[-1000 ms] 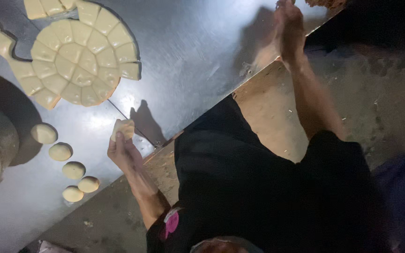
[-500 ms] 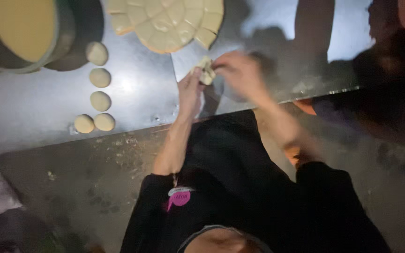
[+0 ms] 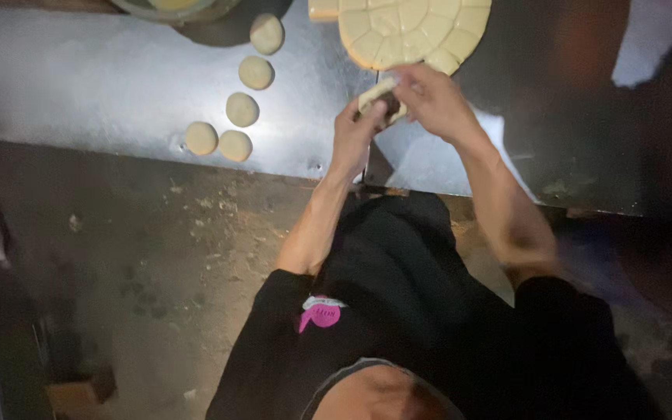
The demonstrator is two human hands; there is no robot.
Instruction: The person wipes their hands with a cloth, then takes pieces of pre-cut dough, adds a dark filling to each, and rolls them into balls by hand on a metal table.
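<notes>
Metal table (image 3: 103, 101) ahead of the person. Five dough balls (image 3: 242, 109) in a curved row on it, left of both hands. Left hand (image 3: 354, 132) and right hand (image 3: 432, 97) meet around a dough piece (image 3: 375, 97), just before the cut slab (image 3: 414, 31). Bowl (image 3: 173, 6) at the far edge.

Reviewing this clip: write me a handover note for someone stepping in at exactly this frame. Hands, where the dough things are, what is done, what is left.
Left hand: grip closed on a piece of dough at the table's near edge.
Right hand: fingers pinching the same piece from above; both hands share it.
Cut dough disc: lies on the metal table just beyond the hands, scored into many small segments.
Done: five round dough balls sit in a curved row to the left of the hands.
Left: the piece in hand is not yet round; most of the disc is still in segments.
</notes>
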